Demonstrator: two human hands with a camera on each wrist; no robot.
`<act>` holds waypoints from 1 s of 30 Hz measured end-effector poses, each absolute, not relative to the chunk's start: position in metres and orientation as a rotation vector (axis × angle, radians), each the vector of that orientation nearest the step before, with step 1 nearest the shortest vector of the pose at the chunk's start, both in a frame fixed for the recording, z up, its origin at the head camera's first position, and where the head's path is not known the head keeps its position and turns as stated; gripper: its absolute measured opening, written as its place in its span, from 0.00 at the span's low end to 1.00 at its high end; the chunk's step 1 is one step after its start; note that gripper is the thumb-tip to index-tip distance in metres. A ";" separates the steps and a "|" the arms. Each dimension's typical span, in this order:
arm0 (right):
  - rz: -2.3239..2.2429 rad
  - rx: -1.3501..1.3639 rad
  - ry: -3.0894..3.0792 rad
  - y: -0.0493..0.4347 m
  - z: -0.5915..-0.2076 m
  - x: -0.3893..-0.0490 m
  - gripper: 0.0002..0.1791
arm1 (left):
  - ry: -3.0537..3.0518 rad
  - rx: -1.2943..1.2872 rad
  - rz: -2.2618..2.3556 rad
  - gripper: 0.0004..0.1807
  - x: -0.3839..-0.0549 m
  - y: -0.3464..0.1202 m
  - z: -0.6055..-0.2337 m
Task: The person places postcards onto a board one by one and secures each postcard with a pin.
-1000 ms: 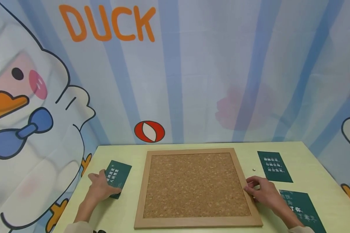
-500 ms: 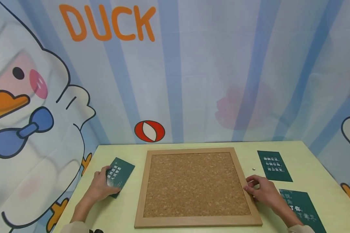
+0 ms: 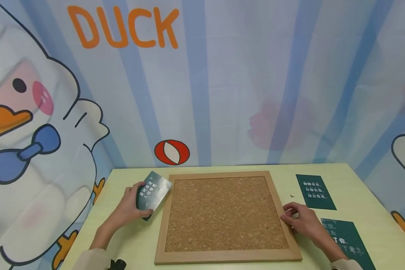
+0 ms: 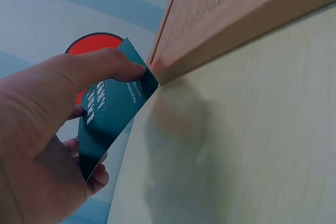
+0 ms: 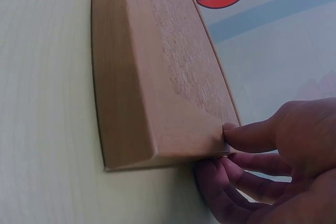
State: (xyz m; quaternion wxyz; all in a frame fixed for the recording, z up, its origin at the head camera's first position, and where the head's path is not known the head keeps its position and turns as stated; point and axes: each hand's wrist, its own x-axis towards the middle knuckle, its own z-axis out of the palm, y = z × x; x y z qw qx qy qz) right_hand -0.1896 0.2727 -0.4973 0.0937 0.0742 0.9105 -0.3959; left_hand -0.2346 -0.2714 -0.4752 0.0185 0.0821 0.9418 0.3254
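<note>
My left hand (image 3: 134, 202) holds a dark green card (image 3: 152, 192) with white Chinese characters by its edges, thumb on one side and fingers on the other. In the left wrist view the card (image 4: 113, 111) is tilted up off the table, close to the board's frame. A cork board (image 3: 226, 213) in a light wooden frame lies in the middle of the table. At its right edge my right hand (image 3: 302, 221) grips the frame; in the right wrist view the thumb (image 5: 252, 137) presses on top and the fingers curl against the side.
Two more green cards lie at the right: an upper one (image 3: 316, 191) and a lower one (image 3: 349, 240), partly hidden by the right forearm. A tiny shiny round piece (image 3: 292, 195) sits between board and upper card. A duck-print curtain (image 3: 222, 82) hangs behind the table.
My left hand has lifted the card off the table and carried it right, toward the board's left edge, tilting it so it catches light. The right hand stays at the frame.
</note>
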 end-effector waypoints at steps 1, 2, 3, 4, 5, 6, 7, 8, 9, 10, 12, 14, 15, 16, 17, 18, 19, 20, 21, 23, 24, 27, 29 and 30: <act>-1.171 0.221 2.707 0.272 -0.497 -0.190 0.21 | 2.922 0.272 1.009 0.56 -0.235 -0.268 -0.475; -1.167 0.221 2.713 0.272 -0.497 -0.190 0.21 | 2.918 0.293 1.011 0.56 -0.236 -0.265 -0.474; -1.167 0.218 2.719 0.272 -0.497 -0.190 0.20 | 2.916 0.312 1.007 0.55 -0.237 -0.262 -0.474; -1.166 0.218 2.722 0.272 -0.497 -0.190 0.20 | 2.913 0.334 1.007 0.55 -0.238 -0.258 -0.473; -1.168 0.218 2.722 0.272 -0.497 -0.190 0.20 | 2.907 0.358 1.010 0.54 -0.238 -0.254 -0.472; -1.171 0.216 2.724 0.272 -0.497 -0.190 0.20 | 2.901 0.382 1.008 0.54 -0.239 -0.251 -0.472; -1.173 0.216 2.725 0.272 -0.497 -0.190 0.20 | 2.896 0.408 1.002 0.54 -0.239 -0.247 -0.471; -1.179 0.216 2.723 0.272 -0.497 -0.189 0.20 | 2.890 0.431 0.999 0.54 -0.239 -0.243 -0.471; -1.183 0.211 2.724 0.272 -0.497 -0.189 0.20 | 2.884 0.457 0.992 0.54 -0.240 -0.239 -0.470; -1.188 0.210 2.724 0.273 -0.497 -0.189 0.20 | 2.877 0.478 0.990 0.54 -0.240 -0.234 -0.470; -1.194 0.206 2.728 0.273 -0.498 -0.188 0.19 | 2.863 0.510 0.975 0.54 -0.240 -0.226 -0.470; -1.198 0.201 2.730 0.273 -0.498 -0.188 0.19 | 2.842 0.532 0.974 0.55 -0.239 -0.218 -0.470; -1.198 0.199 2.732 0.273 -0.498 -0.188 0.19 | 2.826 0.544 0.978 0.55 -0.239 -0.215 -0.470; -1.198 0.198 2.733 0.273 -0.498 -0.187 0.19 | 2.811 0.550 0.979 0.55 -0.238 -0.211 -0.470; -1.197 0.197 2.735 0.273 -0.498 -0.187 0.19 | 2.796 0.565 0.977 0.55 -0.237 -0.208 -0.470; -1.196 0.197 2.736 0.273 -0.498 -0.187 0.20 | 2.776 0.583 0.980 0.55 -0.236 -0.205 -0.471; -1.196 0.197 2.736 0.273 -0.498 -0.187 0.20 | 2.755 0.603 0.985 0.55 -0.235 -0.202 -0.471; -1.194 0.196 2.737 0.273 -0.498 -0.187 0.20 | 2.732 0.625 0.989 0.55 -0.233 -0.198 -0.471; -1.194 0.197 2.738 0.273 -0.498 -0.187 0.20 | 2.710 0.652 0.992 0.54 -0.232 -0.195 -0.471; -1.191 0.198 2.739 0.273 -0.499 -0.187 0.20 | 2.672 0.699 0.982 0.54 -0.229 -0.188 -0.471; -1.190 0.200 2.738 0.273 -0.499 -0.187 0.20 | 2.654 0.720 0.977 0.54 -0.228 -0.185 -0.470; -1.188 0.204 2.736 0.273 -0.499 -0.187 0.21 | 2.611 0.774 0.933 0.53 -0.223 -0.176 -0.470; -1.185 0.206 2.736 0.273 -0.499 -0.187 0.21 | 2.594 0.800 0.892 0.53 -0.219 -0.171 -0.470; -1.183 0.207 2.737 0.273 -0.499 -0.187 0.21 | 2.585 0.813 0.876 0.53 -0.217 -0.169 -0.469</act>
